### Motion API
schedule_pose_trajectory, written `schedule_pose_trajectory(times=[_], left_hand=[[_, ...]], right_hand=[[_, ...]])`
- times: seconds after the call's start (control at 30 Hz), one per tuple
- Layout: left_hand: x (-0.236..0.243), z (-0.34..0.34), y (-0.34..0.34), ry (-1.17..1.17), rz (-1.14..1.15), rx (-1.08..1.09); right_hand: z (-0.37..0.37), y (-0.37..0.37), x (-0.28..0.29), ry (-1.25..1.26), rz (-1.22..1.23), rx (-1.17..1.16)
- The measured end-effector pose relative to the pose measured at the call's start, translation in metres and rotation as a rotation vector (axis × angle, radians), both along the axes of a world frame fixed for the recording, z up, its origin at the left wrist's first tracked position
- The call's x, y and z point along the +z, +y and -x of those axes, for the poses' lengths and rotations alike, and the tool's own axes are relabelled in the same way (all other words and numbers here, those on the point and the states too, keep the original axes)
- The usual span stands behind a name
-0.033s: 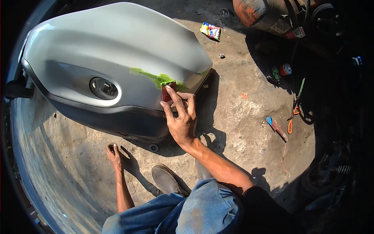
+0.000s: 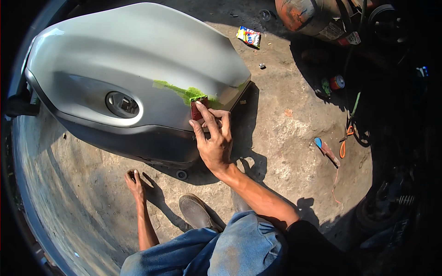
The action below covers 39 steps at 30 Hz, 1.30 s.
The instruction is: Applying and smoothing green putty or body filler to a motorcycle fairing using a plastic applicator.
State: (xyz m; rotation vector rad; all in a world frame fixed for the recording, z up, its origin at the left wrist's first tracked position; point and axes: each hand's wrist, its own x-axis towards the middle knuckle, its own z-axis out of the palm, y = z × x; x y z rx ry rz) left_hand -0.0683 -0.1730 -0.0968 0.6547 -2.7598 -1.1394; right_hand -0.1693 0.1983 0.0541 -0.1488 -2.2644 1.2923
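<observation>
A silver-grey car bumper [image 2: 138, 60] with a dark lower edge lies across the upper left, an oval fog lamp [image 2: 122, 104] set in it. Bright green putty [image 2: 177, 89] is smeared over its right part. My right hand [image 2: 215, 145] grips a small dark-red putty spreader [image 2: 197, 112], fingers on its face and thumb at its lower edge. Green putty lines the spreader's upper edge, which meets the smear on the bumper. My left hand [image 2: 134, 184] hangs below the bumper, away from it, with loosely bent fingers and nothing visible in them.
A dark ring [image 2: 182, 175] lies near my shoe [image 2: 199, 211]. On the rough concrete to the right are a blue-tipped tool [image 2: 328, 152], an orange loop [image 2: 342, 148] and a can [image 2: 337, 82]. A colourful packet [image 2: 249, 37] and a worn orange tank [image 2: 301, 18] are farther off.
</observation>
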Motion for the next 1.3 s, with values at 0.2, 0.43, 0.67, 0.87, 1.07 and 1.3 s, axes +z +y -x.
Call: schedule_pose_trajectory(times=[0.2, 0.43, 0.67, 0.87, 1.07, 1.3], left_hand=[[0.007, 0.002, 0.008, -0.011, -0.024, -0.003], [0.007, 0.0, 0.007, -0.008, -0.014, 0.012], [0.015, 0.005, 0.008, -0.088, -0.026, 0.015], [0.014, -0.001, 0.003, -0.07, 0.01, 0.011], [0.017, 0.001, 0.013, -0.049, -0.031, 0.018], [0.016, 0.002, 0.007, -0.063, -0.058, 0.008]], right_hand=[[-0.002, 0.002, 0.003, -0.046, 0.003, 0.002], [-0.016, 0.013, -0.001, -0.063, -0.066, 0.037], [-0.03, 0.047, 0.018, 0.004, -0.164, 0.065], [0.014, 0.069, 0.031, 0.116, -0.408, 0.288], [0.045, 0.083, 0.043, 0.183, -0.585, 0.423], [0.044, 0.083, 0.044, 0.149, -0.627, 0.457]])
